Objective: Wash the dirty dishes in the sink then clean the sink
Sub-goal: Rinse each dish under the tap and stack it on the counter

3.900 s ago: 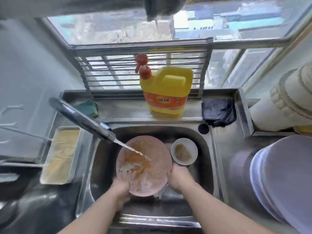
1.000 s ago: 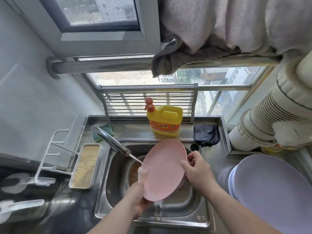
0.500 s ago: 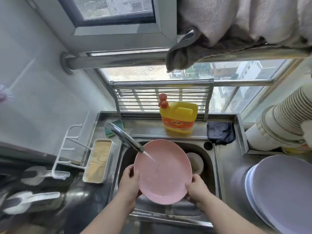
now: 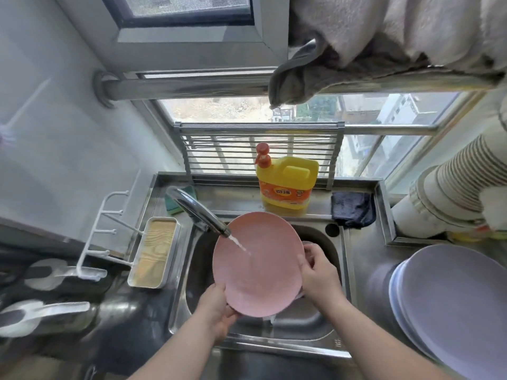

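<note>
Steel sink (image 4: 338, 272) under the window, tap (image 4: 201, 213) running onto a pink plate (image 4: 258, 267) held tilted over the basin. His left hand (image 4: 216, 304) grips the near rim from below, and his right hand (image 4: 317, 272) curls over the far right edge. I'd say turn it slowly so the stream sweeps every part, keeping both grips firm since wet plates slip

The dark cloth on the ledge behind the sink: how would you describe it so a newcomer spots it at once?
Start at the steel sink and look to the ledge along its far side. Right of the yellow detergent jug, in the ledge's right corner, lies the dark cloth, crumpled. It is navy and soft, unlike the green sponge at the left end.
</note>
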